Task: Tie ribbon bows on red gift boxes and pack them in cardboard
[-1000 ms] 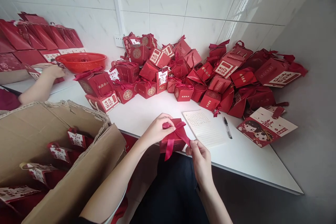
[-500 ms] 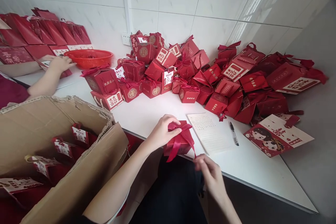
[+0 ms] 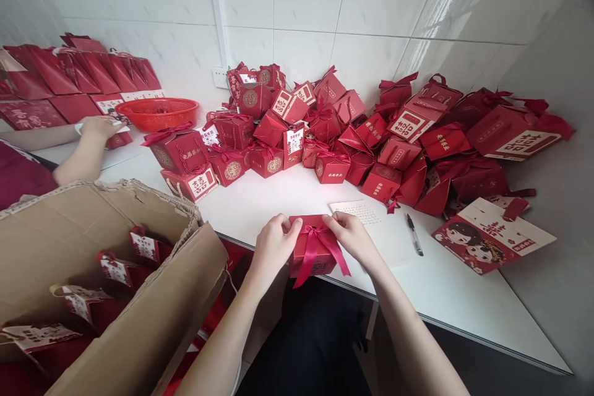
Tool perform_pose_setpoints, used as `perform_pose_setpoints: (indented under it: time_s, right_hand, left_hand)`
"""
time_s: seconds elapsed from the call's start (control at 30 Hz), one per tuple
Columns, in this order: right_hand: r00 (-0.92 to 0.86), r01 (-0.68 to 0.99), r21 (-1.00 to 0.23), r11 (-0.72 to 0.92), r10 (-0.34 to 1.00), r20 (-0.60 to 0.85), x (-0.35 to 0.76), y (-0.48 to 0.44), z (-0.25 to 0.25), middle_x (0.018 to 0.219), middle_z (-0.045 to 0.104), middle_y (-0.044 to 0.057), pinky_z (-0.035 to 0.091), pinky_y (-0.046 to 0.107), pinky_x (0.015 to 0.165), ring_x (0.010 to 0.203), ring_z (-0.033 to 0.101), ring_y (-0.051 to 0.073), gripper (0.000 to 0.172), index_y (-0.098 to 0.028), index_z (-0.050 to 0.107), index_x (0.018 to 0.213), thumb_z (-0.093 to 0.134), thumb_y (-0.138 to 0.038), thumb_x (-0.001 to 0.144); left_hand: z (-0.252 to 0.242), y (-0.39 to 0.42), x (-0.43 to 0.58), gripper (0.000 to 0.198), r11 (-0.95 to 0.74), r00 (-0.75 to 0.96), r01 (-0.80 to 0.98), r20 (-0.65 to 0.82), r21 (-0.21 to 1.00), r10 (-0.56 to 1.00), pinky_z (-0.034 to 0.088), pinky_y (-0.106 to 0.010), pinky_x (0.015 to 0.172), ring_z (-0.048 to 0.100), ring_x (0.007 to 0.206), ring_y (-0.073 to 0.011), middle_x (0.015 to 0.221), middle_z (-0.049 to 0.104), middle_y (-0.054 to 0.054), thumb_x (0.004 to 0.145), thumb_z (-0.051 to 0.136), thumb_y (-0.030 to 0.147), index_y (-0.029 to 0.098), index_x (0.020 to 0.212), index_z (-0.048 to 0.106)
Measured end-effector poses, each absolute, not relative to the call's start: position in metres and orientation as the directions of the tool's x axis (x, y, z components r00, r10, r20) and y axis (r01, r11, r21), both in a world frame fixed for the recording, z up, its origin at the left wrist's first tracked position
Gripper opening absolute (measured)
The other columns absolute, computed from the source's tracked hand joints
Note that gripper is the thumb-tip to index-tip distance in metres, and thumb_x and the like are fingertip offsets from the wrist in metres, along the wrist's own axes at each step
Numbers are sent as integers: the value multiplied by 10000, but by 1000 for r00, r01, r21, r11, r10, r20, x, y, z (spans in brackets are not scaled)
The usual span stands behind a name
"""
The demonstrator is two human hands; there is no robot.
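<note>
Red gift box (image 3: 321,266) — at the near edge of the white surface (image 3: 260,201), in front of the person's lap, ribbon (image 3: 314,233) bowed across its top. Whether it bears on the surface or partly on the lap: cannot tell.

Change noted: in the preceding picture the right hand (image 3: 353,235) was low and off to the right, by the end of a ribbon tail; now it is up at the box's upper right corner. Left hand (image 3: 273,240), which was over the bow, has shifted to the upper left corner. The two now mirror each other, one either side of the knot.

Grip, both hands: thumb brought against the fingers, pinching what looks like a loop of the ribbon each; the fingers hide much of it. Both tails hang free down the front, splayed apart.

Reading: attention appears to have passed from a tail to the loops — consistent with tightening or evening a bow already formed. I judge the tying nearly complete on this box.

Nearby: right forearm now covers part of the notepad (image 3: 355,210); pen (image 3: 414,235) lies beyond it, apart.
</note>
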State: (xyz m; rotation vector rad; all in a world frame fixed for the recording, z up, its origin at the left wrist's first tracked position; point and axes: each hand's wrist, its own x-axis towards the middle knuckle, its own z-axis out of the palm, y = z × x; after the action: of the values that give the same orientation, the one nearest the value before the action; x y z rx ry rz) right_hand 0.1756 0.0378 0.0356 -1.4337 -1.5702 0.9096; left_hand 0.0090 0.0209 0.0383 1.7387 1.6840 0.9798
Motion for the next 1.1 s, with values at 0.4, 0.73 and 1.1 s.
perform_pose_setpoints:
  time_s: [0.4,0.73,1.1]
  right_hand:
    - [117,-47,-994,96,989,90,171,19,11,525,361,-63,272,236,505,486,308,85,398,-193,380,561,568,-484,756]
    - [66,-14,-999,50,997,49,178,19,7,541,397,-50,300,244,533,515,358,99,398,-190,402,576,528,-509,779]
    - [-202,207,-914,349,929,310,215,13,2,1396,303,115,369,425,970,1244,356,263,892,-270,253,1342,714,-506,616]
  left_hand:
    - [24,15,20,347,-75,-108,321,115,944,987,301,-207,505,302,504,-99,539,273,56,839,401,392,205,578,268]
    - [19,20,10,382,-69,-10,137,71,988,997,333,-211,545,367,547,-98,575,347,45,823,409,490,190,591,358]
    - [21,24,12,241,-124,-33,176,131,977,991,414,-206,620,521,650,-110,673,522,23,791,523,394,174,698,490]
